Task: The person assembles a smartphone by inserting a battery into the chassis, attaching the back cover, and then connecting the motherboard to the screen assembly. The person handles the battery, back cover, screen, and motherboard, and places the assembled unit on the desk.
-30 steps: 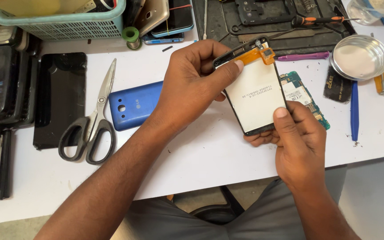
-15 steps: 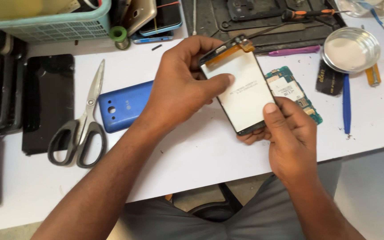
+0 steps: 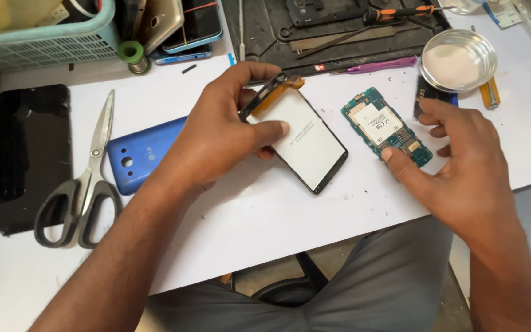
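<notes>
The left hand (image 3: 216, 132) pinches the top end of a phone screen (image 3: 302, 140), thumb on its white back, holding it tilted above the white tabletop (image 3: 278, 215). The right hand (image 3: 462, 166) is spread and holds nothing, its thumb tip touching the lower edge of a green circuit board (image 3: 385, 126) lying flat just beside the screen. A blue back cover (image 3: 139, 154) and scissors (image 3: 84, 184) lie to the left.

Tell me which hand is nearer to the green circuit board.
Right. The right hand has a fingertip touching the green circuit board at its near end. The left hand is off to the board's left, gripping the phone screen panel.
</notes>
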The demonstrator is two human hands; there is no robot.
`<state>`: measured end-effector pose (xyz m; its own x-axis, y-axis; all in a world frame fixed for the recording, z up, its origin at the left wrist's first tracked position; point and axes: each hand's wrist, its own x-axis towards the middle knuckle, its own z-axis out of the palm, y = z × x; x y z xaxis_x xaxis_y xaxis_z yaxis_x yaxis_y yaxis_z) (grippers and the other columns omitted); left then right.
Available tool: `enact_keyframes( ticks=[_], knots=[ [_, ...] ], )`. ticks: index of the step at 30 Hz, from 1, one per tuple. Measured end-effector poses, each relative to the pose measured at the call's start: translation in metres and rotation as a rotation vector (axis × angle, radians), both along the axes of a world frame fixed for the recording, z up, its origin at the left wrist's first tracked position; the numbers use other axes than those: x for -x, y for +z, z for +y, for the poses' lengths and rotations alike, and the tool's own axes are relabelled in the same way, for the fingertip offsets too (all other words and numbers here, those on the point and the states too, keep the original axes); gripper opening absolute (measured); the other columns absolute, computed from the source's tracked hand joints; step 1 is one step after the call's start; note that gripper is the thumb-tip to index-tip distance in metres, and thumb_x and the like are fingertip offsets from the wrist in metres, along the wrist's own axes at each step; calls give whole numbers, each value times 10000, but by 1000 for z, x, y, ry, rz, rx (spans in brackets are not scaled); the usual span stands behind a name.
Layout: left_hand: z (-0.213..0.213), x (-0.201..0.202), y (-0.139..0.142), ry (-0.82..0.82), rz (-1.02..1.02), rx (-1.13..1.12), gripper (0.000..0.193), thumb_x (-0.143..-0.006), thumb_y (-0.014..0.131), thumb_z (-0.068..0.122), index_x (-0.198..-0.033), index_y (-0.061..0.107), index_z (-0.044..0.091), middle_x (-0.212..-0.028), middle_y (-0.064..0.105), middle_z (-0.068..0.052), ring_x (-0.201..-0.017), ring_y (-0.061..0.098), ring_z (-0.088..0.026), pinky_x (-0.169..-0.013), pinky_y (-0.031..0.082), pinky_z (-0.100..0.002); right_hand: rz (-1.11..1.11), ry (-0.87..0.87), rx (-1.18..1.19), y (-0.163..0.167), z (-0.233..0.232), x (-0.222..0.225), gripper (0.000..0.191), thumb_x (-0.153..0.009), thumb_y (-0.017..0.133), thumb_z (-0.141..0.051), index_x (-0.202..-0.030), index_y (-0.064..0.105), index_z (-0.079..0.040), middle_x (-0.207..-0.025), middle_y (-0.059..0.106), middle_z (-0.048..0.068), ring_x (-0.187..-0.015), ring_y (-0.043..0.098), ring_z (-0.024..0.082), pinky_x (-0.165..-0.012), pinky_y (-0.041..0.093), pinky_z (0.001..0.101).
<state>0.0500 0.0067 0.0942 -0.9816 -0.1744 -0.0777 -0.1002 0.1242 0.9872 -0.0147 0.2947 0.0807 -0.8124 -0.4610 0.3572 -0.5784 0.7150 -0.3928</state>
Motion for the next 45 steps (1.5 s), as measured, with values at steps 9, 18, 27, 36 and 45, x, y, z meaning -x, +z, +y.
enact_keyframes(
  ticks=[9, 18, 27, 36, 45],
  knots=[
    [-1, -5, 1, -145, 142, 444, 903, -686, 881, 202, -1470, 459, 49, -1159, 717, -157, -961, 739, -251, -860, 557, -385, 49, 64, -216, 0, 9, 12, 718, -780, 873, -346, -1338, 627, 33, -1238, 646, 249, -1170, 574, 413, -961, 478, 517],
    [0, -13, 28, -231, -312, 727, 890, -575, 900, 282, -1370, 525, 149, -1039, 735, -163, -979, 722, -310, -876, 549, -421, -14, 6, -131, -2, 8, 18, 629, -752, 884, -278, -1251, 680, 45, -1102, 686, 198, -944, 688, 286, -740, 550, 396],
    [1, -18, 16, -247, -96, 874, 859, -532, 940, 417, -1275, 631, 119, -1078, 635, -125, -966, 655, -337, -833, 502, -452, -47, 159, 95, 8, 10, 18, 588, -759, 864, -117, -1284, 644, 31, -1136, 682, 122, -1017, 647, 186, -885, 532, 322],
    [7, -13, 8, -312, -60, 938, 896, -523, 962, 517, -1239, 637, 87, -1108, 610, -131, -958, 676, -329, -794, 538, -449, -38, 210, -1, 12, -2, 15, 628, -727, 850, -140, -1284, 615, 29, -1116, 661, 135, -1017, 647, 226, -912, 532, 366],
    [1, -16, 8, -337, -69, 900, 852, -536, 970, 427, -1232, 632, 69, -1180, 593, -127, -984, 673, -332, -829, 543, -442, 14, 89, -192, -4, 0, 29, 673, -772, 870, -290, -1323, 633, 14, -1225, 636, 199, -1177, 591, 355, -986, 491, 463]
  ],
)
